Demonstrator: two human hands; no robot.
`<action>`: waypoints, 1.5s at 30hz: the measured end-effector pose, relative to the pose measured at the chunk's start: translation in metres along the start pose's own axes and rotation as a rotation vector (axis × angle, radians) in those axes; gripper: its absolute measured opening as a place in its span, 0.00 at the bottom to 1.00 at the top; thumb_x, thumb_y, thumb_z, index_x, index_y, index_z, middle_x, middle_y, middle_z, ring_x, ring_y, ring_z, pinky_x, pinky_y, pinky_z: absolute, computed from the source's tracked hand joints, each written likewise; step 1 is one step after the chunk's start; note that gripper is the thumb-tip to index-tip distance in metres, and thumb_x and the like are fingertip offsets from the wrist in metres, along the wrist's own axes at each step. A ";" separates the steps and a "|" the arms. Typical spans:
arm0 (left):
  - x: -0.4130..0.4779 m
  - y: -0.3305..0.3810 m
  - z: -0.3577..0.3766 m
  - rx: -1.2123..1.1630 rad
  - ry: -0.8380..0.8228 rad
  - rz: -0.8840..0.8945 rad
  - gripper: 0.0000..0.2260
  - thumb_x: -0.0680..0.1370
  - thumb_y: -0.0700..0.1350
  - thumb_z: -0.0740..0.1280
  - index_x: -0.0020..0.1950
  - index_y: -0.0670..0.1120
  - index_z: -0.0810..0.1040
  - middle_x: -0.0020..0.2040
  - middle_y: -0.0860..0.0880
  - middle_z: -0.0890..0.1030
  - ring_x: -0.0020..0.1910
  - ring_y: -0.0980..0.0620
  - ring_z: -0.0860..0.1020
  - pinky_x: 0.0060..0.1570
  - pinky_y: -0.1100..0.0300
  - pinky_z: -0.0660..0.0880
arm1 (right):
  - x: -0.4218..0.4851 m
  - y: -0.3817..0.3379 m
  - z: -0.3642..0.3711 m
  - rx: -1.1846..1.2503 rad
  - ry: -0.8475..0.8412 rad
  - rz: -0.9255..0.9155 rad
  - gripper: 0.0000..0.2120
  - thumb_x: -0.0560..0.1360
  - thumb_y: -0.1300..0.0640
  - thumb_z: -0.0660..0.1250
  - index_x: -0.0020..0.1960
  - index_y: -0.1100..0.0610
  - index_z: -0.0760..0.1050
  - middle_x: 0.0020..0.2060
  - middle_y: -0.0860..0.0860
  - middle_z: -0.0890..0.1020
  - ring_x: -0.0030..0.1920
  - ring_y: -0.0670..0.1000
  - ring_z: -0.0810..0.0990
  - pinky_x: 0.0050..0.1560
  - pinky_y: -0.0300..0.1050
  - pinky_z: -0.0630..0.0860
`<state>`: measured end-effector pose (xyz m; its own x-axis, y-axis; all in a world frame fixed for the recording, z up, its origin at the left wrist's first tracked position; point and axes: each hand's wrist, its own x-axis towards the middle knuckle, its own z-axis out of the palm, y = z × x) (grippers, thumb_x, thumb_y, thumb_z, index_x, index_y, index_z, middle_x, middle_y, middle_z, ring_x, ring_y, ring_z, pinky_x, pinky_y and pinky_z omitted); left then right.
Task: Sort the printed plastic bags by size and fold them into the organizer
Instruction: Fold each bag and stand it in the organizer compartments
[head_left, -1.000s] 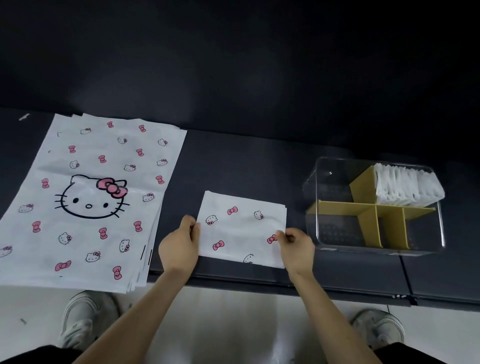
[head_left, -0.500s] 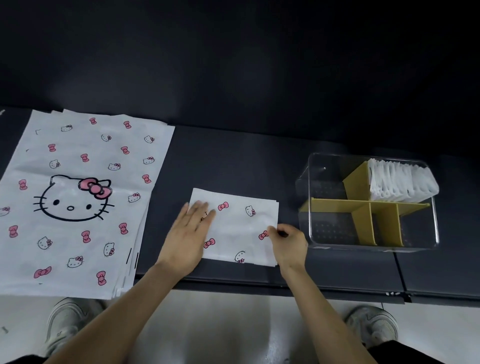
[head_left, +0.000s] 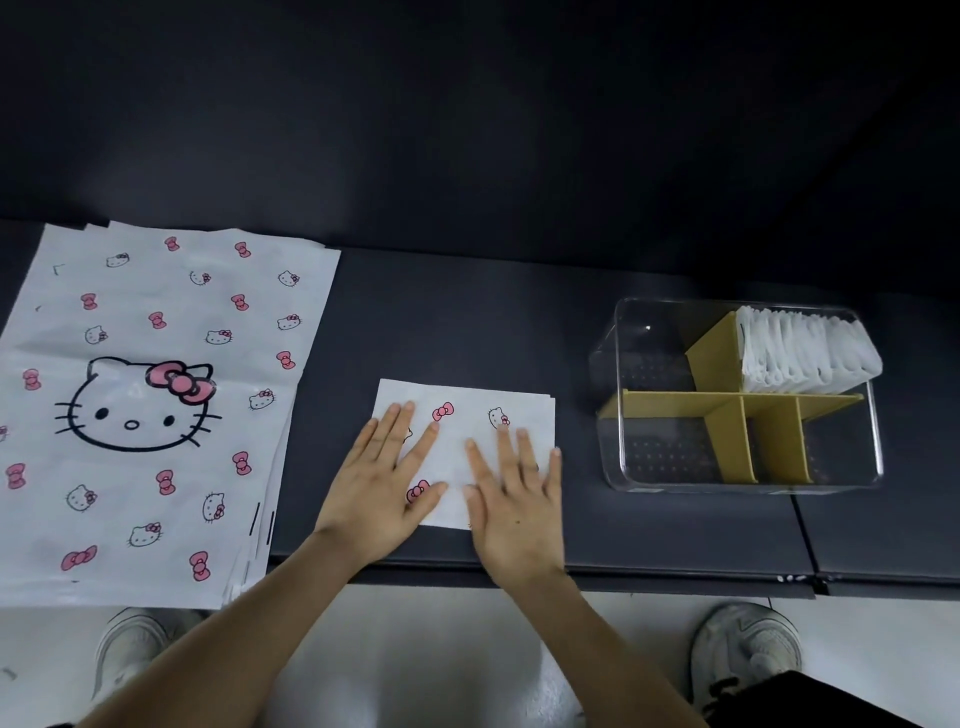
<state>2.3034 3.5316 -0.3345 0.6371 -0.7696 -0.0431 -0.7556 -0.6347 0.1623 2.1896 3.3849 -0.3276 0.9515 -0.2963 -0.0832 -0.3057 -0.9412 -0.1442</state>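
Observation:
A folded white bag with pink bows and cat faces (head_left: 470, 402) lies on the dark table near its front edge. My left hand (head_left: 387, 480) presses flat on the bag's left half with straight, spread fingers. My right hand (head_left: 514, 493) lies flat on its right half, fingers straight too. A stack of large unfolded printed bags (head_left: 150, 405) lies at the left. The clear organizer (head_left: 737, 483) with yellow dividers stands to the right; its back right compartment holds several folded white bags (head_left: 805, 353).
The dark table (head_left: 457, 312) runs across the view against a dark wall behind. The large stack overhangs the table's front edge at the left. Below the edge are a pale floor and my two white shoes (head_left: 748, 649).
My right hand let go of the folded bag's right edge and now lies flat on it. My left hand stays pressed flat on the left half.

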 end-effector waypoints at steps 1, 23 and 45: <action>0.000 0.000 -0.001 0.007 0.002 0.002 0.30 0.81 0.63 0.45 0.77 0.47 0.57 0.77 0.41 0.56 0.76 0.45 0.53 0.73 0.51 0.50 | -0.005 0.007 0.002 -0.015 -0.015 0.028 0.25 0.83 0.46 0.40 0.74 0.50 0.63 0.73 0.56 0.65 0.74 0.59 0.61 0.70 0.65 0.53; 0.019 -0.037 -0.016 0.175 -0.014 0.452 0.28 0.80 0.64 0.46 0.75 0.50 0.61 0.76 0.41 0.59 0.75 0.45 0.55 0.72 0.50 0.51 | 0.035 0.045 -0.085 0.617 -0.455 0.319 0.05 0.73 0.61 0.65 0.41 0.59 0.70 0.37 0.52 0.77 0.36 0.51 0.78 0.27 0.39 0.71; -0.080 0.031 -0.021 -0.794 0.092 -0.329 0.20 0.70 0.66 0.62 0.31 0.51 0.74 0.26 0.58 0.71 0.30 0.58 0.70 0.32 0.66 0.63 | -0.052 0.007 -0.086 1.481 -0.272 0.917 0.07 0.77 0.58 0.66 0.46 0.62 0.73 0.39 0.55 0.82 0.34 0.51 0.83 0.32 0.41 0.79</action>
<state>2.2322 3.5751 -0.3057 0.8407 -0.5245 -0.1345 -0.2223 -0.5608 0.7975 2.1409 3.3803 -0.2395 0.4849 -0.4185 -0.7679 -0.6088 0.4689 -0.6400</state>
